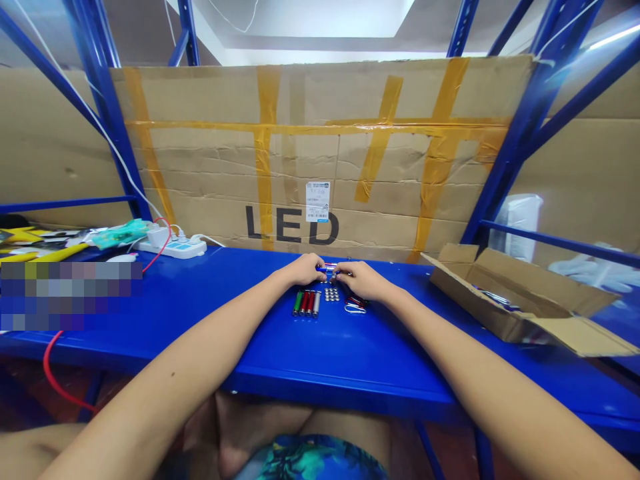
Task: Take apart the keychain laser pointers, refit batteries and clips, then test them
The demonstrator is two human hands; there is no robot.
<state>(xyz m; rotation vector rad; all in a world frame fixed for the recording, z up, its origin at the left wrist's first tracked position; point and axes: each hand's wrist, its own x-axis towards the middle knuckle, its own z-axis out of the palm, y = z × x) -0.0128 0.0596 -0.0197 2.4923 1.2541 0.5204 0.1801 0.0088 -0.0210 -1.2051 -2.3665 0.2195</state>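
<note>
My left hand and my right hand meet over the blue shelf, fingers curled around a small blue tube held between them. Just in front lie several small coloured tubes side by side, green, red and silver. Beside them sits a cluster of small round silver button cells. Metal clips lie under my right hand.
A taped cardboard sheet marked LED stands behind the shelf. An open cardboard box lies at the right. A white power strip with a red cable sits at the left, near yellow and green items. Blue rack posts frame both sides.
</note>
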